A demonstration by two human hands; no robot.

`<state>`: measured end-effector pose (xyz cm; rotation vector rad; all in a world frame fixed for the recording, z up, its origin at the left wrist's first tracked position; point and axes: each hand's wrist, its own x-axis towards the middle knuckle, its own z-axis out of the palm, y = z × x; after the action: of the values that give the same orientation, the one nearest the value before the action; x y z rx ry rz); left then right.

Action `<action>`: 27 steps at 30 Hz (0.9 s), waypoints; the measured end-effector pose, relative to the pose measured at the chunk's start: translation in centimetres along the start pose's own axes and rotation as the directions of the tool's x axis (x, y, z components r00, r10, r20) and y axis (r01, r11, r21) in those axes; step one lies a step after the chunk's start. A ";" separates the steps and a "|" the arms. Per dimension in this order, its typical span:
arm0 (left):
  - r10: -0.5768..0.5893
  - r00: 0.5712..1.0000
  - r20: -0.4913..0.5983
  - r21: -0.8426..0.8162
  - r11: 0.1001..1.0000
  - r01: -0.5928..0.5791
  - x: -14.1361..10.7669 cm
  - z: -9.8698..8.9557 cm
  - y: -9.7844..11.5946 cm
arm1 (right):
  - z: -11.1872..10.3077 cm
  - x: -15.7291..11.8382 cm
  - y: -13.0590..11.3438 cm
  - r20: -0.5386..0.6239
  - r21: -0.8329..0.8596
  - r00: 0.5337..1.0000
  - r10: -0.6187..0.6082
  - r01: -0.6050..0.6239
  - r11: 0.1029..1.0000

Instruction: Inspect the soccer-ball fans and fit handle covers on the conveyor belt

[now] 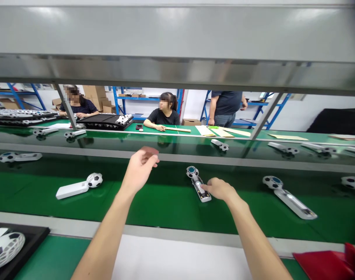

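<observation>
My right hand (222, 189) is at what looks like a handheld fan (201, 189) with a soccer-ball head. Its fingers are closed at the side of the handle, with a fingertip over the exposed inner parts; the thumb is largely hidden. The fan's head points away from me, above the green conveyor belt (160, 208). Over the belt, to the left, hovers my left hand (140, 167), fingers loosely curled and apart from the thumb, with nothing visible in it. A closed white fan (72, 189) lies left of it. Farther right lies another fan with its handle uncovered (294, 203).
A black tray (34, 249) with fans stands at lower left, and a red cloth or bag (323, 264) at lower right. White paper (177, 258) lies before me. Metal posts (266, 116) carry an overhead beam (177, 35). Across the belts are several people and fan-filled trays (100, 119).
</observation>
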<state>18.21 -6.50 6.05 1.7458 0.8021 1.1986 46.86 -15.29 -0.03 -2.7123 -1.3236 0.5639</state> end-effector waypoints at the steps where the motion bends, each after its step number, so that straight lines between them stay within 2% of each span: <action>1: 0.004 1.000 -0.030 0.142 0.990 0.000 0.4 -0.9 -0.7 | -0.3 -0.3 0.1 -0.023 0.009 1.000 -0.011 0.011 1.000; 3: -0.011 0.990 -0.143 0.463 0.883 0.077 1.4 -3.1 -2.6 | -1.0 -0.8 0.3 -0.076 0.035 0.996 -0.046 0.049 0.998; 4: -0.045 0.970 -0.240 0.585 0.790 0.181 1.8 -4.4 -3.7 | -1.3 -1.1 0.3 -0.102 0.049 0.992 -0.068 0.074 0.996; 5: -0.066 0.941 -0.332 0.628 0.729 0.273 2.1 -5.7 -4.8 | -1.6 -1.3 0.4 -0.124 0.063 0.988 -0.092 0.100 0.993; 7: -0.104 0.869 -0.484 0.649 0.624 0.436 2.3 -7.9 -7.2 | -2.2 -1.8 0.5 -0.156 0.091 0.978 -0.142 0.157 0.983; 9: -0.151 0.807 -0.571 0.638 0.538 0.551 2.0 -9.4 -9.3 | -2.5 -2.2 0.5 -0.176 0.121 0.966 -0.187 0.210 0.970; 12: -0.268 0.747 -0.608 0.611 0.442 0.656 1.4 -10.3 -11.9 | -2.9 -3.0 0.4 -0.198 0.165 0.954 -0.227 0.260 0.951; 14: -0.346 0.726 -0.594 0.594 0.420 0.687 1.1 -10.3 -13.3 | -3.1 -3.5 0.4 -0.212 0.188 0.949 -0.233 0.273 0.943; 16: -0.392 0.734 -0.554 0.588 0.440 0.679 0.8 -10.0 -14.2 | -3.4 -3.9 0.4 -0.224 0.208 0.947 -0.230 0.277 0.938; 18: -0.407 0.763 -0.502 0.585 0.490 0.646 0.8 -9.6 -14.6 | -3.6 -4.3 0.4 -0.236 0.224 0.947 -0.220 0.273 0.936; 21: -0.415 0.790 -0.451 0.537 0.581 0.612 1.3 -9.3 -13.7 | -3.8 -4.6 0.3 -0.255 0.250 0.944 -0.210 0.274 0.929; 24: -0.416 0.816 -0.400 0.423 0.707 0.568 2.1 -9.0 -11.0 | -3.8 -5.0 -0.2 -0.282 0.284 0.936 -0.213 0.293 0.913; 27: -0.373 0.886 -0.275 0.248 0.863 0.440 2.2 -7.9 -6.8 | -3.4 -5.5 -1.2 -0.295 0.336 0.921 -0.254 0.349 0.875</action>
<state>11.21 0.56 2.19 1.5779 1.4786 1.0191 44.11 -18.49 5.00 -2.1252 -1.3682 0.3929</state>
